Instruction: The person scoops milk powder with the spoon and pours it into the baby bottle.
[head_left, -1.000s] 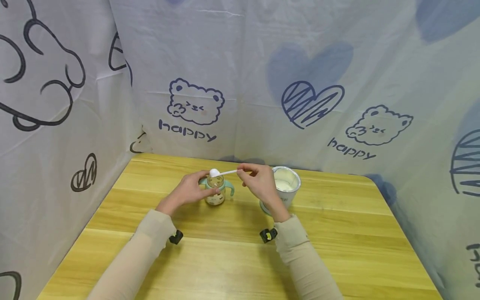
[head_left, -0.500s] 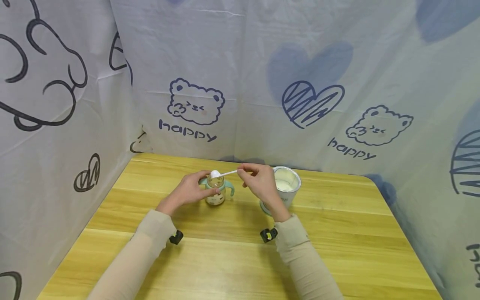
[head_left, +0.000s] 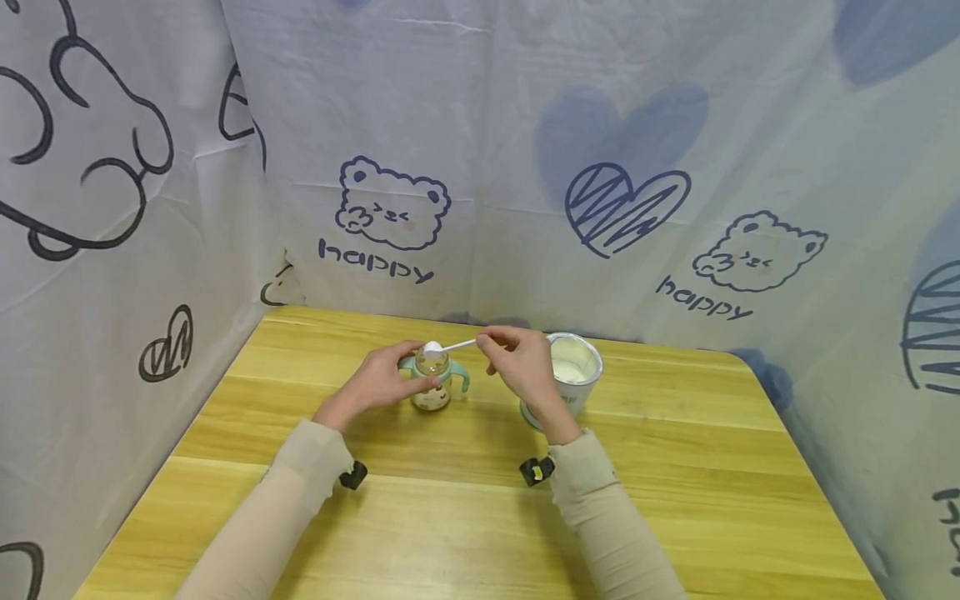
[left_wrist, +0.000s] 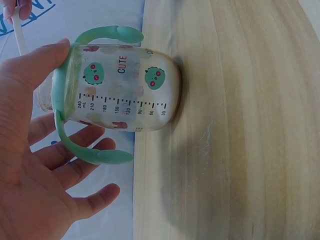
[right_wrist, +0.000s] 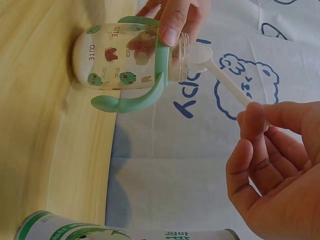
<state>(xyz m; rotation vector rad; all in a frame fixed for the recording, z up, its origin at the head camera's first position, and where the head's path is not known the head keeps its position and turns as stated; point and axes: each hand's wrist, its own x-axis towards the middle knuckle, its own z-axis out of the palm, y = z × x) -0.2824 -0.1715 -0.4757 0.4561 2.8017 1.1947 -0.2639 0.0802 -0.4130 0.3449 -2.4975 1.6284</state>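
Observation:
A clear baby bottle (left_wrist: 135, 87) with green handles, cartoon prints and a millilitre scale stands upright on the table. My left hand (head_left: 381, 377) holds it at the green collar, thumb on one side and fingers reaching behind. In the right wrist view the bottle's threaded neck (right_wrist: 179, 62) is uncapped. Between thumb and fingertips, my right hand (head_left: 519, 364) pinches the handle end of a white measuring scoop (right_wrist: 227, 80). The scoop's bowl (head_left: 432, 348) is right at the bottle's mouth. Inside the bottle, pale contents show near the base.
Just right of my right hand stands an open can (head_left: 576, 362) with pale powder inside, partly behind the wrist. The wooden table (head_left: 465, 533) ends at a printed fabric curtain (head_left: 495, 250) along the back and sides.
The scoop's bowl has shifted very slightly right and down at the bottle's mouth. Both hands keep their hold, and the bottle and can stay in place.

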